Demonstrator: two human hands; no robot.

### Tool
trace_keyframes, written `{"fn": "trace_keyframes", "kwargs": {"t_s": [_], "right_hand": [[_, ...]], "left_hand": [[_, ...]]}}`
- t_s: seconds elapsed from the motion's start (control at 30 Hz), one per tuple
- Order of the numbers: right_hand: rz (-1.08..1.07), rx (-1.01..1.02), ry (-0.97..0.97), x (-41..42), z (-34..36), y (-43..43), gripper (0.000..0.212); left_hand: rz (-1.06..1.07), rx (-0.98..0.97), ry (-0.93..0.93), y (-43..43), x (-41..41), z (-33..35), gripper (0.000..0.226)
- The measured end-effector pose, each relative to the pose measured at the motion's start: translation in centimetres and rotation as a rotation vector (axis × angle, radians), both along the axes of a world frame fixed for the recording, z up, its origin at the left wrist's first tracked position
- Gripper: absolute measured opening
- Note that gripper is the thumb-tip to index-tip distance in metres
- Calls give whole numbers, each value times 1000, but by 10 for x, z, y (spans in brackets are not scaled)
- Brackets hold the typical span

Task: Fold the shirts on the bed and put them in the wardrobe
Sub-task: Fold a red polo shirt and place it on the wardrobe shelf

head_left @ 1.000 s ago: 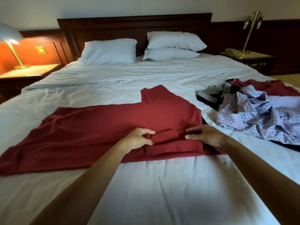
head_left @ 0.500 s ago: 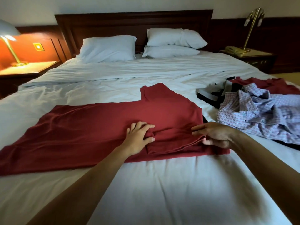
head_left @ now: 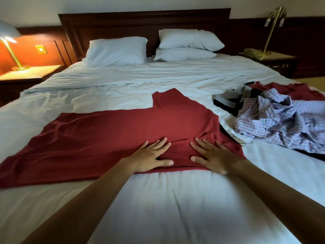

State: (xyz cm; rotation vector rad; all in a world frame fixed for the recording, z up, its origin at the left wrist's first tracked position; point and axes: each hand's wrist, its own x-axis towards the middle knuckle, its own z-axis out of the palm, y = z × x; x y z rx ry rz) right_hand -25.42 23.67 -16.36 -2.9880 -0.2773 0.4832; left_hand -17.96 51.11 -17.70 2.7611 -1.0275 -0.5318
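Two hands work on one red shirt [head_left: 109, 136], which lies spread across the bed [head_left: 175, 208] with its long body running off to the left of the fingers [head_left: 159, 144]. The left hand [head_left: 151, 155] and the right hand [head_left: 212, 158] rest side by side, palms down, on the near right part of the garment. All fingers are straight and spread; neither hand grips or pinches cloth. A turned-in layer of fabric lies under and between the fingertips, with a crease line just beyond them.

Judgement: the flat, open posture serves to press this fold down and smooth it, so that the layer holds its edge for the next fold. Spread fingers distribute pressure over a wider area of the soft bed.

To the right of the right-hand fingers, well apart, sits a loose pile: a checked shirt [head_left: 281, 125] on top, a second red garment [head_left: 290, 90] beyond it and a dark striped item [head_left: 226, 101] at its left edge. These are not yet folded. No wardrobe is in view. Progress is judged early: one shirt partly folded.
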Motion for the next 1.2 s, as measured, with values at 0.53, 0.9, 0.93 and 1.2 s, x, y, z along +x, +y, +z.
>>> {"fn": "trace_keyframes", "kwargs": {"t_s": [0.53,0.9,0.93,1.2], "right_hand": [[-97,93,-345,54,-13,56,46],[-100,57,-400,81,-36,47,42],[-109,36,-398,80,-36,47,38],[-143,-101,-393,49,-21,46,42]], "left_hand": [[266,-215,-358,158,32,-6,60],[361,-66,-613,282,61,-15,73],[385,-38,-612,291,61,-10,71],[539,80,-376,385,24,30,63]]}}
